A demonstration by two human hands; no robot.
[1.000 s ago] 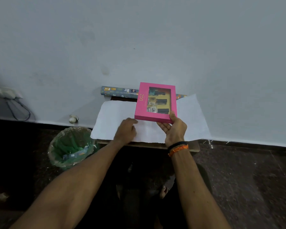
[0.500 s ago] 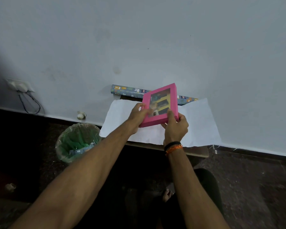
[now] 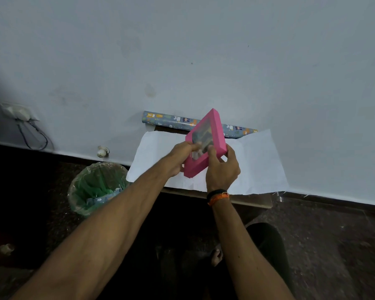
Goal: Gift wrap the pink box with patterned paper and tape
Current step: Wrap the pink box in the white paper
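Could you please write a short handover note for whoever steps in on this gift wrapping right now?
Left hand: grips the pink box by its left edge.
Right hand: grips the box's near right corner, thumb on the front.
The box is held tilted in the air above the sheet of paper, which lies spread white side up on the small table. The patterned roll lies by the wall.
Done: paper laid out.
Left: set the box down, fold, tape. No tape is in view.
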